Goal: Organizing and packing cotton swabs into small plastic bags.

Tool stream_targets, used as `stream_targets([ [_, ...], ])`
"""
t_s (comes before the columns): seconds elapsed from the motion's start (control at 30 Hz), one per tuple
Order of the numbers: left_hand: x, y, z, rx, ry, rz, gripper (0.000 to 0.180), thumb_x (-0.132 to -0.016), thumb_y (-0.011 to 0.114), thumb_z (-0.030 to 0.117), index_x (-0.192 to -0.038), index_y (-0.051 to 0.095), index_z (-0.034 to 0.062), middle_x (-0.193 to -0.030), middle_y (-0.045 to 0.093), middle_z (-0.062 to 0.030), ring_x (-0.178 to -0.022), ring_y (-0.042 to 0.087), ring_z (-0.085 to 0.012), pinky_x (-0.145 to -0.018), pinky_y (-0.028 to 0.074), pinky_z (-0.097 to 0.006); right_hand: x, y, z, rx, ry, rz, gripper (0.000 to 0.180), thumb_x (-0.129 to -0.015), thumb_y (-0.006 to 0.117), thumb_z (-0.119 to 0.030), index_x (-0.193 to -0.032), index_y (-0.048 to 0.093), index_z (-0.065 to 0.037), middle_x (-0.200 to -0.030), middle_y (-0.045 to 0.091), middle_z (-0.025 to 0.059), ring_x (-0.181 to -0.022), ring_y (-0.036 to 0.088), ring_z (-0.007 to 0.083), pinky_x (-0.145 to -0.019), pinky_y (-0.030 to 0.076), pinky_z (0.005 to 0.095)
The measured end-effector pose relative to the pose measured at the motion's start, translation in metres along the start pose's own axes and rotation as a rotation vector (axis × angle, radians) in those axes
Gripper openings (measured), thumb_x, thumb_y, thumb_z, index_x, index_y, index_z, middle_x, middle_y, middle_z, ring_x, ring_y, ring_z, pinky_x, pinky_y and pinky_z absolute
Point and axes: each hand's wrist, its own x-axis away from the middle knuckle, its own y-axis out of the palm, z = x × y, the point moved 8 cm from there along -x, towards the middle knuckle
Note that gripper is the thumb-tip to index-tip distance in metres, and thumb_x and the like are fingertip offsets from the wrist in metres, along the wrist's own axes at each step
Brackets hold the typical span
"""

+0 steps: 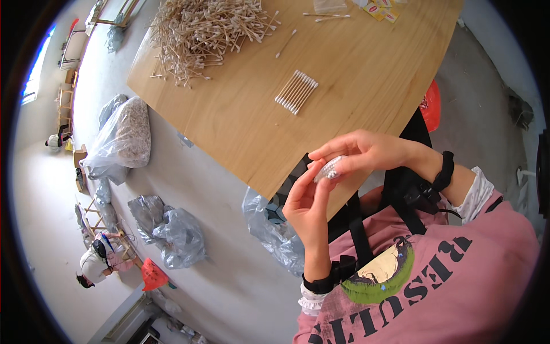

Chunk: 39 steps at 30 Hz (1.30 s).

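My left hand (307,202) and my right hand (364,150) meet just off the near edge of the wooden table (366,86). Between their fingertips is a small bundle of cotton swabs (329,169), its white tips turned up toward me. Both hands are closed on it, and the fingers hide most of its length; whether a clear wrapper surrounds it I cannot tell. Beyond my hands, a neat flat row of cotton swabs (296,92) lies side by side on the tabletop. Farther off, a large loose heap of cotton swabs (206,34) covers the table's far left part.
Single swabs (286,44) lie apart from the heap. A clear plastic bag (329,6) and yellow-and-white cards (381,8) are at the far edge. Filled plastic bags (123,137) stand on the floor at left, a red bag (431,106) at right. Another person (100,261) works at lower left.
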Motion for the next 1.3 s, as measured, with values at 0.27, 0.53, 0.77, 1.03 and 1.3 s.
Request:
stream_targets([
  [0.27, -0.003, 0.005, 0.005, -0.082, 0.036, -0.006, 0.023, -0.092, 0.068, -0.004, -0.114, 0.068, -0.0081, -0.114, 0.07, -0.0149, -0.099, 0.07, -0.0183, -0.086, 0.059, -0.029, -0.001, -0.001, 0.002, 0.017, 0.005, 0.028, 0.051, -0.095, 0.07, -0.014, -0.141, 0.053, 0.002, -0.125, 0.067, 0.0117, -0.118, 0.061, 0.0159, -0.102, 0.047, 0.0297],
  [0.53, -0.003, -0.005, -0.003, -0.043, -0.005, 0.008, 0.025, -0.097, 0.059, 0.002, -0.117, 0.066, -0.0114, -0.113, 0.069, -0.0236, -0.094, 0.072, -0.0267, -0.083, 0.063, -0.035, -0.001, 0.005, -0.001, -0.178, 0.034, -0.049, 0.048, -0.101, 0.054, -0.011, -0.143, 0.044, 0.011, -0.13, 0.062, 0.0199, -0.116, 0.063, 0.0196, -0.097, 0.054, 0.0279],
  [0.77, -0.004, -0.001, 0.007, -0.096, 0.002, -0.017, 0.022, -0.094, 0.064, 0.0, -0.113, 0.069, -0.0105, -0.104, 0.071, -0.0174, -0.087, 0.071, -0.0191, -0.074, 0.06, -0.027, 0.0, 0.001, 0.003, -0.147, 0.047, -0.037, 0.054, -0.097, 0.057, -0.007, -0.144, 0.041, 0.011, -0.131, 0.061, 0.0201, -0.114, 0.065, 0.0199, -0.094, 0.054, 0.0284],
  [1.03, -0.004, 0.01, 0.046, -0.643, 0.411, -0.022, 0.016, -0.083, 0.077, -0.001, -0.098, 0.079, 0.0057, -0.086, 0.063, 0.0002, -0.08, 0.057, -0.0092, -0.066, 0.044, -0.023, 0.007, 0.02, -0.004, 0.063, 0.071, -0.15, 0.071, -0.082, 0.054, 0.008, -0.151, 0.036, 0.004, -0.132, 0.059, 0.0127, -0.115, 0.059, 0.0152, -0.098, 0.049, 0.0288],
  [1.3, 0.005, 0.007, 0.046, -0.584, 0.421, -0.085, 0.024, -0.08, 0.078, -0.003, -0.103, 0.077, 0.0031, -0.095, 0.065, -0.0052, -0.089, 0.06, -0.0153, -0.078, 0.048, -0.03, 0.002, 0.019, 0.002, -0.005, 0.062, -0.137, 0.066, -0.085, 0.055, 0.008, -0.149, 0.04, 0.002, -0.127, 0.062, 0.012, -0.12, 0.057, 0.0145, -0.1, 0.048, 0.0296],
])
